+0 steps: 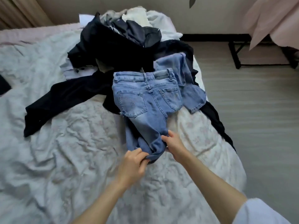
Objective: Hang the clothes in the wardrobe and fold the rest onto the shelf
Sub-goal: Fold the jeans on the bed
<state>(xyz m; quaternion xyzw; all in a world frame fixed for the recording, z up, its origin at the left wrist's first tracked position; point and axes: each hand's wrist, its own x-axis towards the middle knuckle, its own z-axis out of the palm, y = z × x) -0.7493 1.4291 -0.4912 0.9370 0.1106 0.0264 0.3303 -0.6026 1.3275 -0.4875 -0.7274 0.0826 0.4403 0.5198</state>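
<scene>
A pair of light blue jeans (145,101) lies back-pockets-up on the bed, waistband away from me. The legs are bunched toward me. My left hand (132,165) pinches the lower bunched denim, and my right hand (174,145) grips the fold just to its right. A second piece of blue denim (186,81) sticks out to the right under the jeans. Behind them sits a heap of dark clothes (113,44) with white garments (137,16) on top. A long black garment (64,99) stretches out to the left.
The bed (56,159) has a rumpled pale floral cover and fills the left and centre. Grey floor (250,110) runs along the right. A black metal frame (234,57) and pink fabric (271,21) stand at the far right. A dark object (4,85) lies at the left edge.
</scene>
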